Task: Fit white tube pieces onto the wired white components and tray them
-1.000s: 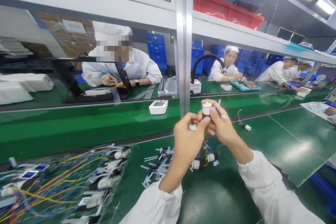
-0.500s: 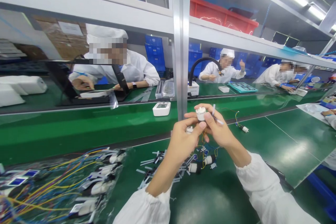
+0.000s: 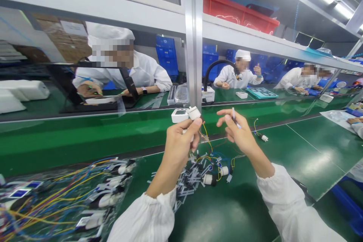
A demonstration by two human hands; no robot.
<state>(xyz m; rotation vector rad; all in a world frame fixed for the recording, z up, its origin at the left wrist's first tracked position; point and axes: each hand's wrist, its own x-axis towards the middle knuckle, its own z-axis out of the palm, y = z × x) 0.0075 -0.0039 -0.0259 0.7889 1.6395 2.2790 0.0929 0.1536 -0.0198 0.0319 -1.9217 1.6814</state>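
My left hand [image 3: 180,145] pinches a small white cylindrical part [image 3: 194,112] with a short nub on top, between thumb and forefinger. Yellow and red wires [image 3: 208,136] trail from it. Another white piece [image 3: 187,132] shows partly inside the same hand; its shape is mostly hidden. Apart from it, to the right, my right hand [image 3: 239,132] has its fingers loosely spread, with a thin pale strip [image 3: 233,114] caught between them. Below both hands lie a heap of pale strips [image 3: 191,177] and two wired white cylinders [image 3: 209,179] with black ends.
A bag of wired parts [image 3: 93,200] lies at left. One more wired cylinder [image 3: 264,138] rests on the green bench at right. Behind my left hand stands a white device with a screen [image 3: 177,116], by the metal post [image 3: 194,45]. Co-workers in white sit across the bench.
My hands have parted: the left moved left with the white cylindrical part, while the right let go of it and drew slightly right, keeping the strip. More of the strip heap shows.
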